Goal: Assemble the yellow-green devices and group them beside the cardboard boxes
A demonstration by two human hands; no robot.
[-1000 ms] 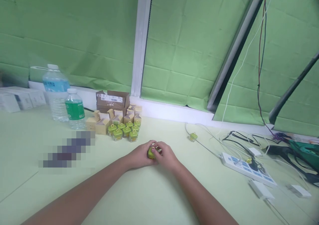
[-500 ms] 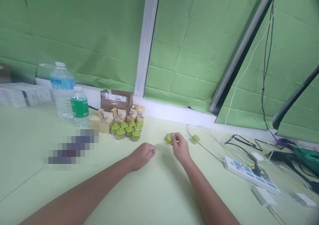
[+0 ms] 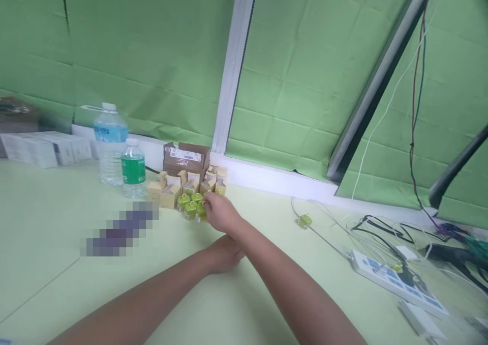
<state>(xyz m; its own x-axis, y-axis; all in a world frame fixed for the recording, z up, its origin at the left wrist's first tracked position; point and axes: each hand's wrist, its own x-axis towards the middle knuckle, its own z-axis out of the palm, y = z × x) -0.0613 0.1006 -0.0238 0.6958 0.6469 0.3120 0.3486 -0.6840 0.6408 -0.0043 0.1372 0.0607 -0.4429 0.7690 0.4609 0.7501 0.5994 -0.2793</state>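
Note:
My right hand [image 3: 221, 211] reaches across above my left wrist to a cluster of small clear jars with green lids [image 3: 191, 208]. Its fingers are closed at the right side of the cluster, and what they grip is hidden by the hand. Below it, my left hand [image 3: 224, 254] rests on the table, curled closed and partly covered by the right forearm; its fingers are mostly hidden. Another green-lidded jar [image 3: 305, 221] stands alone to the right, beside a grey cable. Open small cardboard boxes [image 3: 170, 194] stand just behind the cluster.
A brown carton [image 3: 186, 160] sits against the wall ledge. Two water bottles [image 3: 110, 146] [image 3: 133, 169] and white boxes [image 3: 49, 149] stand at the left. A power strip [image 3: 396, 283] with tangled cables lies at the right.
My right hand has moved left, from the single jar it was gripping mid-table to the cluster, crossing over my left wrist. The camera view has shifted slightly left.

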